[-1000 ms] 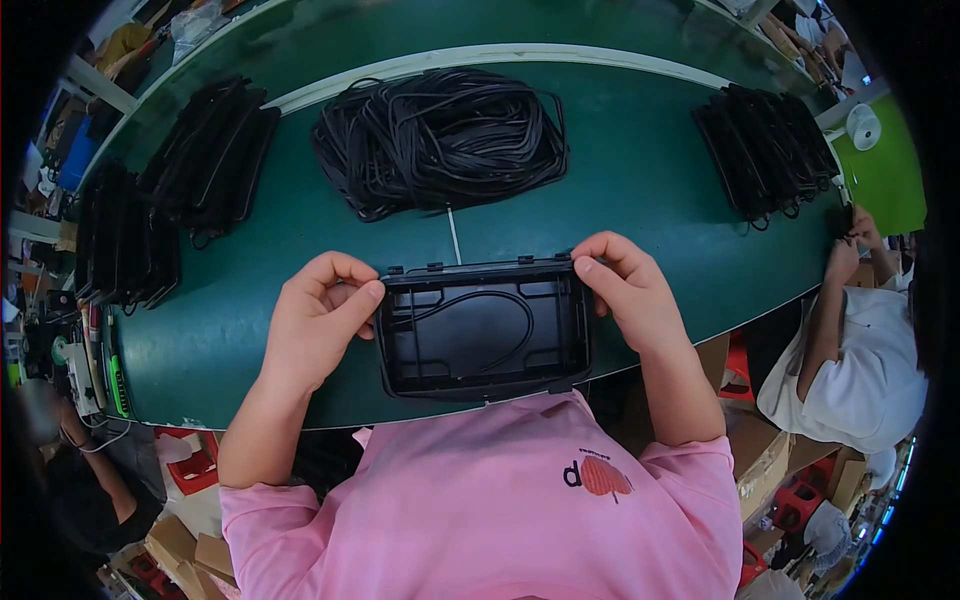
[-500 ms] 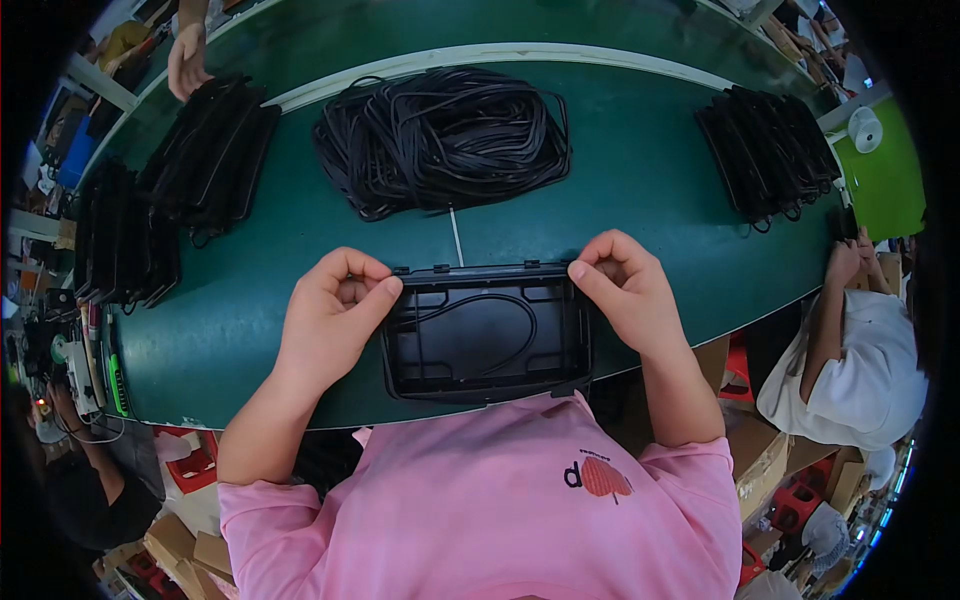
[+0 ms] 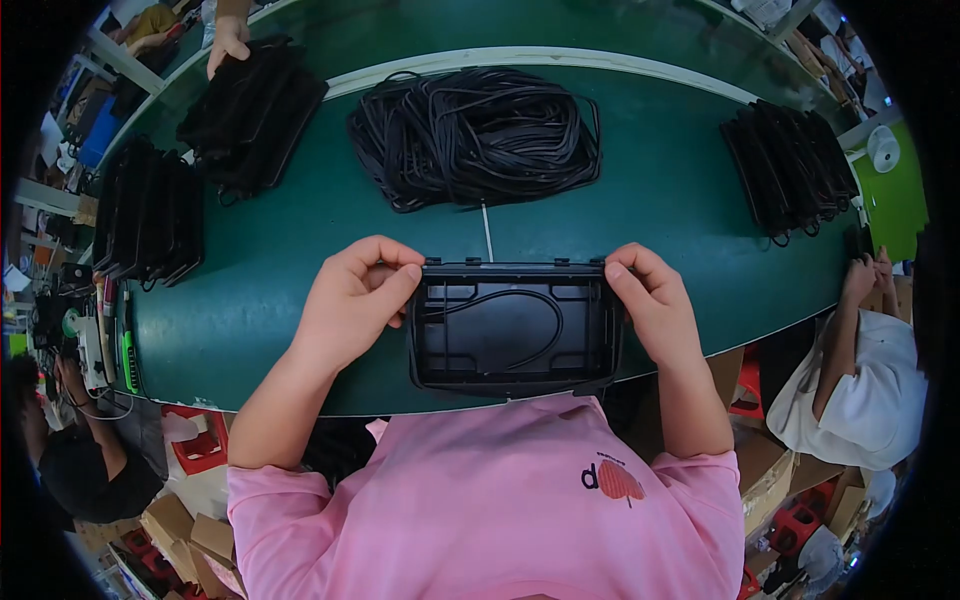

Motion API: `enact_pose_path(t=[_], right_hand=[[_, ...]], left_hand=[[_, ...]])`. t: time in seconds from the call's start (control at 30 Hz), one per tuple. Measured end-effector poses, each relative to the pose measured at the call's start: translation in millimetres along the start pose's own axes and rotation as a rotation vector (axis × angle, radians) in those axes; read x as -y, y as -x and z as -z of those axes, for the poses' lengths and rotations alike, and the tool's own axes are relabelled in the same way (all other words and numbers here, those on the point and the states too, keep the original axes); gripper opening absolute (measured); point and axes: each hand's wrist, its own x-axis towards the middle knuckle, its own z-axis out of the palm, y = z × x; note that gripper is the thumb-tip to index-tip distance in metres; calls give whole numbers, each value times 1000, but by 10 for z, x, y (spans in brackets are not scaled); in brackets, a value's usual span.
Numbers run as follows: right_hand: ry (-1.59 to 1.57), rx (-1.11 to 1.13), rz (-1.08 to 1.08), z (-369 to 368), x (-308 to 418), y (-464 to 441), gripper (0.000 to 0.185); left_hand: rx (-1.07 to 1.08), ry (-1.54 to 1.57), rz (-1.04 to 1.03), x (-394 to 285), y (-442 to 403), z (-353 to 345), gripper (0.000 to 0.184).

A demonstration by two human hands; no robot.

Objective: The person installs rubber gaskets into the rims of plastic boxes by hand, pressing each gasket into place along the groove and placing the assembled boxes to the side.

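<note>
A shallow black plastic case lies open side up at the near edge of the table, in front of my chest. A thin black cord curves in a loop inside it. My left hand pinches the far left corner of its rim between thumb and fingers. At the far right corner, my right hand grips the same rim in a like pinch. Small hinge-like tabs show along the far edge between the hands. Beyond the case lies a big bundle of black cord or strip.
Stacks of black cases stand at left, back left and right. Another person's hand touches the back-left stack. A green-handled tool lies at the left edge. A co-worker sits at right.
The view has turned slightly, so most things appear farther right. The other person's hand has come onto the back-left stack, which now stands farther from its neighbour. My hands keep their hold on the case.
</note>
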Motion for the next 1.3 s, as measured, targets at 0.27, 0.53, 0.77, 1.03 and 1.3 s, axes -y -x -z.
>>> enact_pose_path(t=[0.27,0.53,0.77,1.03,1.3], right_hand=[[-250,39,-81,16,-10,-28,29],[-125,29,-161,-37,67,98,22],[223,-67,368,-120,-157,73,20],[324,-65,588,174,-137,216,28],[544,-1,903,189,-199,268,41]], left_hand=[[-75,-29,-44,65,45,-19,12],[-33,-18,65,53,85,14,16],[-86,-64,-59,125,129,-77,16],[-144,-673,-773,100,269,9,21],[-73,-721,-918,190,303,84,24]])
